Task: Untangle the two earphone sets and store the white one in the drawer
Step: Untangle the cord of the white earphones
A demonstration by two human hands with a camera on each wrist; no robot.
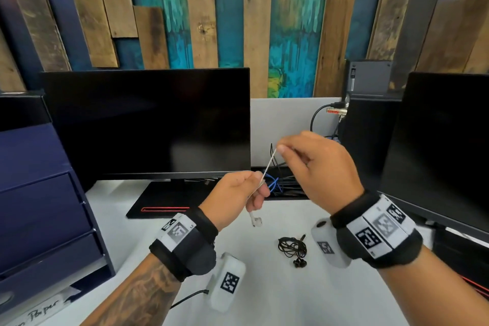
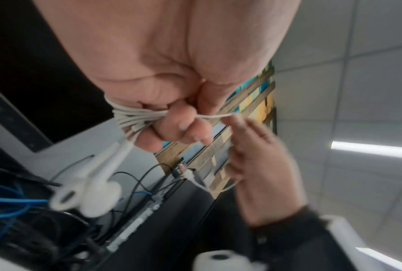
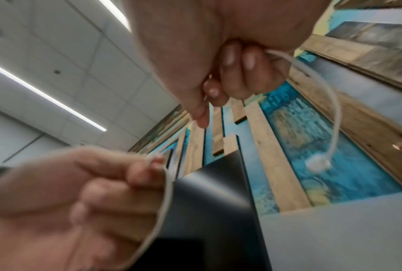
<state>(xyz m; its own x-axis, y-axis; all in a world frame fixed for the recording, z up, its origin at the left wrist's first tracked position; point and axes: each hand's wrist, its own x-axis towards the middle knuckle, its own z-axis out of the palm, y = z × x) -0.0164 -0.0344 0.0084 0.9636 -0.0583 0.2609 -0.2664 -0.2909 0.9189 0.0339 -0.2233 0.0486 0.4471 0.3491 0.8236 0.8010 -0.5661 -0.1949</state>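
My left hand (image 1: 252, 190) is raised above the desk and grips the white earphone cable wound in several loops (image 2: 135, 117) round its fingers. Two white earbuds (image 1: 255, 219) (image 2: 86, 194) dangle below it. My right hand (image 1: 285, 151) (image 2: 234, 119), a little higher and to the right, pinches the free stretch of white cable (image 1: 268, 165), taut between both hands. The cable's plug end (image 3: 318, 163) hangs loose from my right hand (image 3: 218, 77). The black earphones (image 1: 292, 249) lie bunched on the white desk (image 1: 264, 299), apart from the white set.
A dark blue drawer unit (image 1: 39, 209) with shut drawers stands at the left. A black monitor (image 1: 148, 122) stands behind my hands, another monitor (image 1: 447, 145) at the right. Blue and black cables (image 1: 275, 182) lie tangled at the desk's back edge.
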